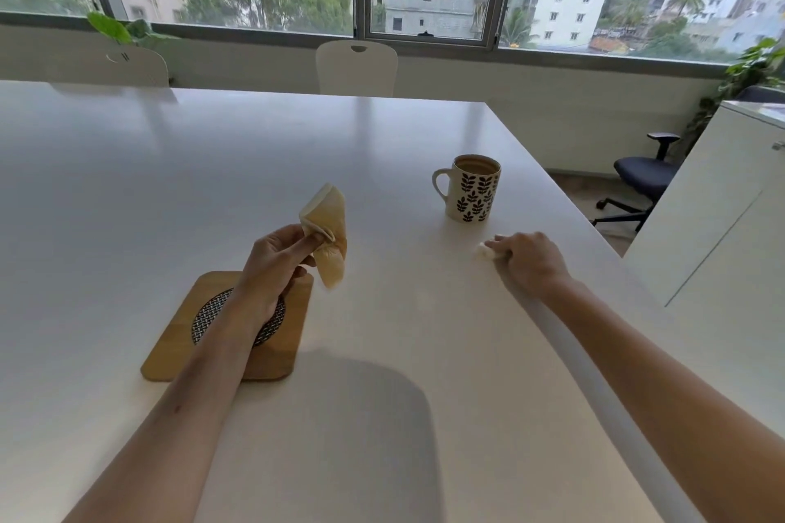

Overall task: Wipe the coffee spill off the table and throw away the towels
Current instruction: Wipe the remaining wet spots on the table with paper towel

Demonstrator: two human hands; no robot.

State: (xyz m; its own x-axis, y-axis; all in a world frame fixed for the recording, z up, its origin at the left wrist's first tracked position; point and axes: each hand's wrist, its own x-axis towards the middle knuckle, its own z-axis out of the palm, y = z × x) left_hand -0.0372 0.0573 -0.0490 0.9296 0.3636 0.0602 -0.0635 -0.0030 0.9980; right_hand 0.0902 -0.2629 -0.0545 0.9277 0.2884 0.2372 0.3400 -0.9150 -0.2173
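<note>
Left hand (272, 263) pinches the coffee-stained towel (325, 236) above the table (212, 166), left of the mug (471, 193); right hand (529, 261) fists a white towel wad (484, 251) just below it, so a careless sweep could tip it.

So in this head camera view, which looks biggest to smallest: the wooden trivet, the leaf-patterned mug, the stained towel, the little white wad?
1. Wooden trivet
2. Leaf-patterned mug and stained towel: look alike in size, and the towel is raised nearer the camera, so unranked
3. Little white wad, mostly hidden under the right hand
</note>
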